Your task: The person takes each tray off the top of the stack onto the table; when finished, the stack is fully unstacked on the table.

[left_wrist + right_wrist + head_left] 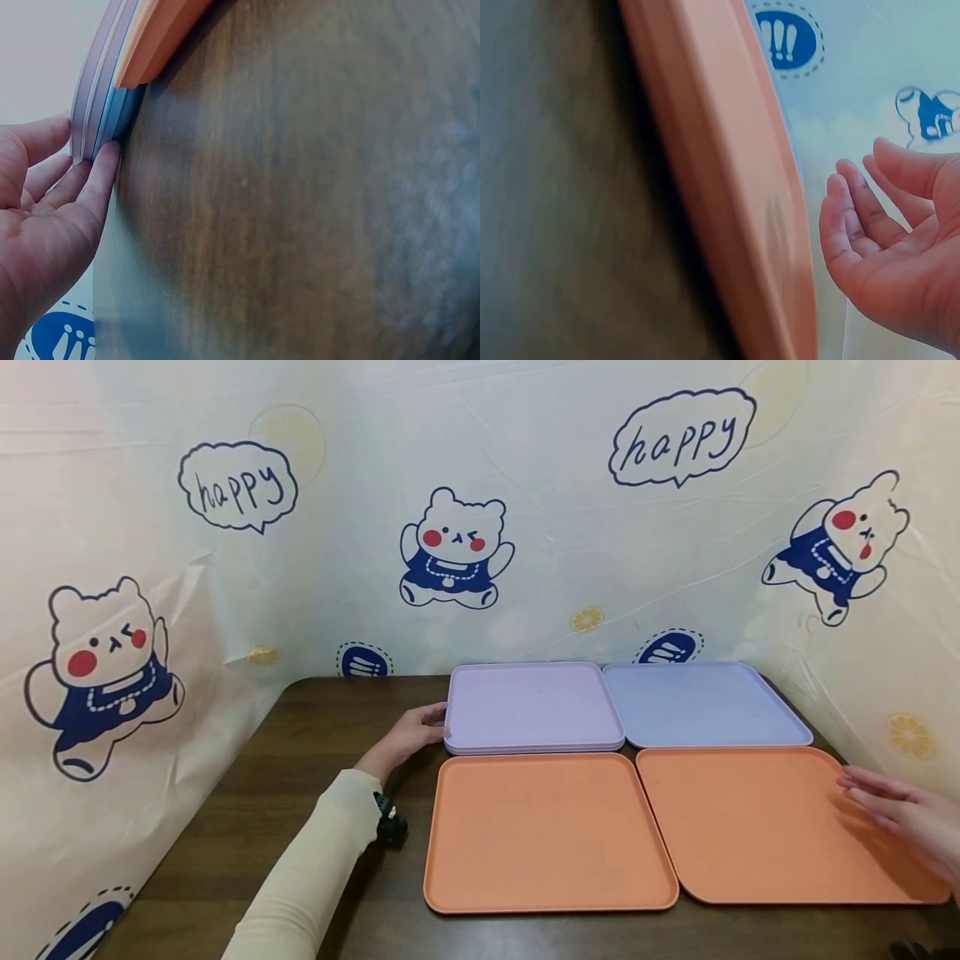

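Observation:
My left hand (pixel 411 732) is at the left edge of a stack of lilac trays (pixel 534 706), its fingers and thumb touching the side. In the left wrist view the fingers of that hand (pixel 56 210) stay fairly straight along the edges of the lilac trays (pixel 96 82), with a bluish layer (pixel 112 120) below. My right hand (pixel 900 810) hovers by the right side of the right orange tray (pixel 757 827), holding nothing. In the right wrist view this hand (pixel 892 247) has loosely bent fingers, apart from the orange rim (pixel 727 180).
Another orange tray (pixel 551 835) lies in front of the lilac stack. A pale blue tray (pixel 697 706) lies at the back right. All rest on a dark wooden table (pixel 247 793), against a printed cloth backdrop (pixel 555 568).

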The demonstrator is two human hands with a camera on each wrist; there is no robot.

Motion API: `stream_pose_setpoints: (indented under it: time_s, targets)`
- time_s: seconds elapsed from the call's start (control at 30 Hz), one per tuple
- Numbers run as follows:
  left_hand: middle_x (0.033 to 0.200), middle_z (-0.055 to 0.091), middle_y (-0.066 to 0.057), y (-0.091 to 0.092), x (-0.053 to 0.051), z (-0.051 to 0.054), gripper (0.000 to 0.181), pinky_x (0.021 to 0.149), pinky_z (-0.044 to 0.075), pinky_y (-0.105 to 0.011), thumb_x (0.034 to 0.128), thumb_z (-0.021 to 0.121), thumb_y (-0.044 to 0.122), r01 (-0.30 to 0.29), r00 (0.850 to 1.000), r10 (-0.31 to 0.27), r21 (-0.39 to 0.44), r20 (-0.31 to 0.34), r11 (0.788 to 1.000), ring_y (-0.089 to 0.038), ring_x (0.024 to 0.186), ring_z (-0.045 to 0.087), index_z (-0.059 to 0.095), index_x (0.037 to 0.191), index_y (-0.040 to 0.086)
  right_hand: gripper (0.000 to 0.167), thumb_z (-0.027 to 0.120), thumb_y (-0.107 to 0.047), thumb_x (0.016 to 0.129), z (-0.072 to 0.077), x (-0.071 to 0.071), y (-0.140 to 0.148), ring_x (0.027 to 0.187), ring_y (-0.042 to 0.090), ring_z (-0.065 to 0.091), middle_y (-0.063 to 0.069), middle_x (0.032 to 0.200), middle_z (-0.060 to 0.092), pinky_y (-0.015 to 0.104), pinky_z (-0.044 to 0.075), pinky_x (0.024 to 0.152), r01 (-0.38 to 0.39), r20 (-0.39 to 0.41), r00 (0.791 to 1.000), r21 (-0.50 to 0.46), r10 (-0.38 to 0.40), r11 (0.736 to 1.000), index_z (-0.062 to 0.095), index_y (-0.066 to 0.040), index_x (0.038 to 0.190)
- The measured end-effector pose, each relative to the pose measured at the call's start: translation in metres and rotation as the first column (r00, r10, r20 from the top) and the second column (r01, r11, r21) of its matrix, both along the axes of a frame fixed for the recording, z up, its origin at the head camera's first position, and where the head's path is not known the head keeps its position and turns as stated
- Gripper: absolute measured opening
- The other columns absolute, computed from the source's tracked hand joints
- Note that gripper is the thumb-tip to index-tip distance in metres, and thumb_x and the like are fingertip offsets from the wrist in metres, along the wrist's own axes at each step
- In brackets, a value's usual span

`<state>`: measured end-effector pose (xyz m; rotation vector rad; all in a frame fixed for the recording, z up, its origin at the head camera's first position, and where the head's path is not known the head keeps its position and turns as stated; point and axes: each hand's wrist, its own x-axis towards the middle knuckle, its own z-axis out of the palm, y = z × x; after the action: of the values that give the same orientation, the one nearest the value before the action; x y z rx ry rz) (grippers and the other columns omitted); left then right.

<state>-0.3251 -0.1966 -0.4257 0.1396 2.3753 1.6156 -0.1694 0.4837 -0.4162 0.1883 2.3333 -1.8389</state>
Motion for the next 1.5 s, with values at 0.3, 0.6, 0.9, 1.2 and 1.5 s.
stream_pose_setpoints:
  time_s: [0.3, 0.6, 0.9, 1.2, 1.5]
  targets:
    - [0.149, 0.041, -0.014, 0.000, 0.000, 0.002, 0.059, 0.103, 0.041, -0.044, 0.0941, 0.063, 0.010, -0.003, 1.000, 0.003, -0.014, -0.005, 1.000, -0.032, 0.129, 0.046, 0.040, 0.148, 0.010, 0.034, 0.051, -0.010, 0.101, 0.010, -0.023, -0.037, 0.093, -0.010, 0.059, -0.024, 0.103, 0.064, 0.012, 0.050, 0.075, -0.159, -0.109, 0.983, -0.128, 0.146, 0.979, 0.065, -0.042, 0.105]
    - [0.149, 0.041, -0.013, 0.004, 0.003, 0.004, 0.059, 0.103, 0.041, -0.044, 0.0942, 0.063, 0.009, -0.015, 1.000, 0.015, -0.020, 0.008, 1.000, -0.031, 0.130, 0.046, 0.039, 0.149, 0.010, 0.030, 0.059, -0.013, 0.098, 0.023, -0.046, -0.079, 0.096, -0.003, 0.063, -0.021, 0.106, 0.065, 0.017, 0.052, 0.079, -0.160, -0.089, 0.985, -0.136, 0.149, 0.978, 0.067, -0.039, 0.110]
    - [0.149, 0.040, -0.015, 0.004, 0.000, 0.003, 0.060, 0.102, 0.042, -0.043, 0.0941, 0.063, 0.007, -0.020, 1.000, 0.020, -0.013, 0.011, 1.000, -0.032, 0.130, 0.046, 0.038, 0.149, 0.008, 0.058, 0.057, -0.023, 0.099, 0.034, -0.067, -0.121, 0.100, -0.008, 0.058, -0.003, 0.126, 0.061, 0.020, 0.049, 0.089, -0.182, -0.074, 0.980, 0.032, 0.184, 0.983, 0.035, -0.004, 0.149]
    - [0.150, 0.038, -0.015, 0.002, -0.002, 0.001, 0.061, 0.102, 0.042, -0.043, 0.0938, 0.062, 0.006, -0.020, 1.000, 0.020, -0.001, 0.018, 1.000, -0.032, 0.130, 0.045, 0.038, 0.149, 0.008, 0.065, 0.055, -0.026, 0.100, 0.040, -0.089, -0.159, 0.109, 0.003, 0.057, 0.030, 0.149, 0.030, 0.032, 0.045, 0.100, -0.182, -0.083, 0.979, 0.067, 0.187, 0.981, 0.026, 0.003, 0.151]
    - [0.149, 0.040, -0.017, 0.004, -0.002, -0.001, 0.060, 0.102, 0.043, -0.043, 0.0930, 0.062, 0.003, -0.033, 0.999, 0.033, 0.030, 0.017, 0.999, -0.032, 0.128, 0.048, 0.039, 0.148, 0.006, 0.060, 0.054, -0.022, 0.101, 0.033, -0.114, -0.188, 0.136, 0.038, 0.035, 0.023, 0.150, 0.035, 0.045, 0.034, 0.107, -0.157, -0.066, 0.985, 0.009, 0.157, 0.988, 0.028, -0.004, 0.152]
